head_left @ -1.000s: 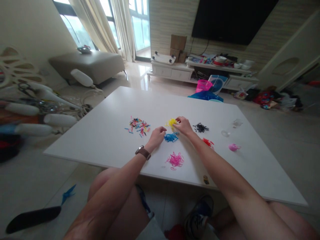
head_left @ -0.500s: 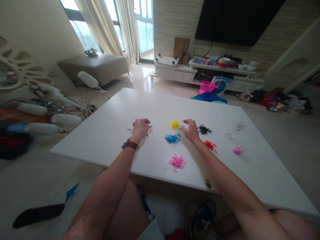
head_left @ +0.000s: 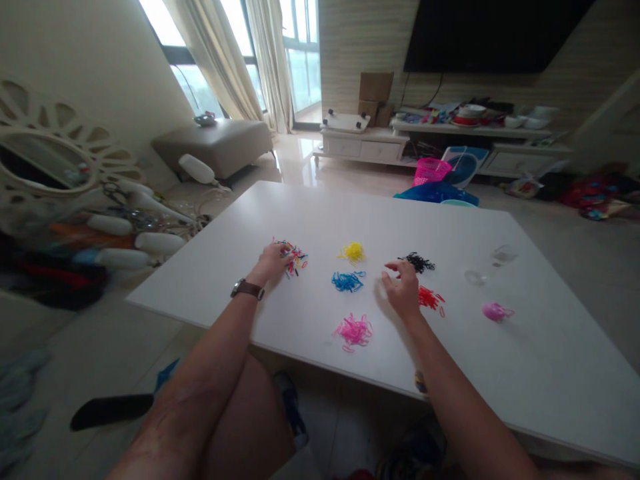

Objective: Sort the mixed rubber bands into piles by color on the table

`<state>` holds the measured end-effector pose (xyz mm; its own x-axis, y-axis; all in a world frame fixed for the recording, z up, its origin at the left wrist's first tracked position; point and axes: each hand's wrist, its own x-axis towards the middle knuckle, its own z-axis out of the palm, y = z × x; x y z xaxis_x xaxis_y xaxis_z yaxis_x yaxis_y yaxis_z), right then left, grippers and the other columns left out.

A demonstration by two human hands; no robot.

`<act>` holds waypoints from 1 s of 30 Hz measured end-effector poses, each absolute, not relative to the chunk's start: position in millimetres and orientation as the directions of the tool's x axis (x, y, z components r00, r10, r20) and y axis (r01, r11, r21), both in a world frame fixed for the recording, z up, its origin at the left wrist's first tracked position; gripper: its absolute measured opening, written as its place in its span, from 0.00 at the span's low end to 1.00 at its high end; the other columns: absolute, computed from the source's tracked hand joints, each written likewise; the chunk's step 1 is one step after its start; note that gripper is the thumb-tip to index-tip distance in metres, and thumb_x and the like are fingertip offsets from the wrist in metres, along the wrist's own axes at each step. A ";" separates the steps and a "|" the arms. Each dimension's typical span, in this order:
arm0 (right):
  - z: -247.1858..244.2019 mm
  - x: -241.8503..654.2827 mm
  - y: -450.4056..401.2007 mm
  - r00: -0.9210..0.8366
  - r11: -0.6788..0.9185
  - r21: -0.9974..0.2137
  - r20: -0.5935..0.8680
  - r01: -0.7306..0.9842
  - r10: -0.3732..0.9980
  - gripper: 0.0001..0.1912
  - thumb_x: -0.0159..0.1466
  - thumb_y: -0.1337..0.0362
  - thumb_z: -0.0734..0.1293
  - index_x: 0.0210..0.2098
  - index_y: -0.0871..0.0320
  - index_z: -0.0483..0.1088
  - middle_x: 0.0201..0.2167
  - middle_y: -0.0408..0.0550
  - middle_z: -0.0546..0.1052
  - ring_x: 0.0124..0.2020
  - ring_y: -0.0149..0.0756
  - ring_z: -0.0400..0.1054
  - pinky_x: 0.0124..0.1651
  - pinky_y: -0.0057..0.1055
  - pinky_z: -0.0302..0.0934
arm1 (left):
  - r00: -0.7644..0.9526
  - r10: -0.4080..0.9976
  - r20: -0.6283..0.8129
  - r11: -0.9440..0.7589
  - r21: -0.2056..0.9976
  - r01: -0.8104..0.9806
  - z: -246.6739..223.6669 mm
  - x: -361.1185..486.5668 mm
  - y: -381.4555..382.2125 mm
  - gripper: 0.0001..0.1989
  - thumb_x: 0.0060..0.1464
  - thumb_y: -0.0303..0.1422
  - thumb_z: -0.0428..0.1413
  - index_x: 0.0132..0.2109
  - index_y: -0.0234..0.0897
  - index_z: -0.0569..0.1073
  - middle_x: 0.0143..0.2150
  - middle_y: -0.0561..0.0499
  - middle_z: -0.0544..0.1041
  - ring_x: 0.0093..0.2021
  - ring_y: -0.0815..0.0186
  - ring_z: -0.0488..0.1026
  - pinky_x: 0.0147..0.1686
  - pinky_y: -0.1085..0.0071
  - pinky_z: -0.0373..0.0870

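Observation:
My left hand (head_left: 273,261), with a brown-strapped watch (head_left: 247,289) on its wrist, rests at the mixed pile of small coloured rubber bands (head_left: 297,259). Its fingers curl together at the pile's left edge; whatever is between them is too small to make out. Thumb and fingers apart, my right hand (head_left: 401,287) hovers with nothing visible in it. Close beside it lie the black rubber bands (head_left: 421,262) and the red rubber bands (head_left: 430,297). Between my hands are yellow rubber bands (head_left: 354,252), blue rubber bands (head_left: 347,281) and, nearer me, pink rubber bands (head_left: 354,331).
On the right of the white table (head_left: 310,207) sit a pink object (head_left: 495,311), a clear ring-like piece (head_left: 474,277) and a clear plastic piece (head_left: 503,255). A lamp with white shades (head_left: 160,243) stands left. Beyond the table is a pink basket (head_left: 431,171).
My right hand has drawn back from beside the yellow pile towards the black and red piles. My left hand has shifted to the mixed pile's left side, uncovering more of it. The view has turned slightly left.

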<state>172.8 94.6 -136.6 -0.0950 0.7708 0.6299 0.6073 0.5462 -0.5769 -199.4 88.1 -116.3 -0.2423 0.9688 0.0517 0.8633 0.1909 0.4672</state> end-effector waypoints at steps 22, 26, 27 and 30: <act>-133.3 170.0 90.8 -0.058 0.510 -0.680 0.569 0.527 0.820 0.04 0.61 0.66 0.65 0.37 0.57 0.70 0.35 0.48 0.72 0.40 0.40 0.66 0.38 0.34 0.60 | -0.462 0.882 0.094 0.288 0.669 0.685 -109.8 -184.1 93.2 0.07 0.49 0.32 0.59 0.31 0.32 0.78 0.28 0.48 0.79 0.29 0.67 0.71 0.28 0.73 0.61; -135.0 167.0 91.3 -0.059 0.503 -0.684 0.561 0.527 0.825 0.04 0.61 0.66 0.65 0.36 0.57 0.70 0.35 0.48 0.73 0.39 0.39 0.66 0.37 0.34 0.60 | -0.452 0.887 0.091 0.140 0.881 0.453 -104.9 -181.0 89.9 0.08 0.46 0.35 0.61 0.29 0.33 0.76 0.28 0.50 0.78 0.28 0.68 0.72 0.29 0.73 0.65; -134.6 166.1 91.3 -0.066 0.507 -0.682 0.562 0.527 0.824 0.04 0.61 0.66 0.64 0.36 0.57 0.70 0.35 0.47 0.73 0.39 0.39 0.66 0.37 0.33 0.60 | -0.438 0.894 0.094 0.108 0.904 0.415 -103.1 -177.4 88.6 0.08 0.45 0.35 0.62 0.30 0.33 0.76 0.28 0.50 0.78 0.28 0.68 0.73 0.29 0.73 0.66; -129.8 169.0 90.6 -0.081 0.533 -0.669 0.581 0.518 0.810 0.04 0.61 0.66 0.64 0.36 0.57 0.70 0.34 0.47 0.73 0.38 0.39 0.66 0.36 0.33 0.60 | -0.343 0.931 0.127 0.036 0.901 0.431 -95.8 -155.3 83.3 0.07 0.47 0.34 0.62 0.33 0.34 0.76 0.29 0.48 0.79 0.30 0.65 0.75 0.31 0.71 0.69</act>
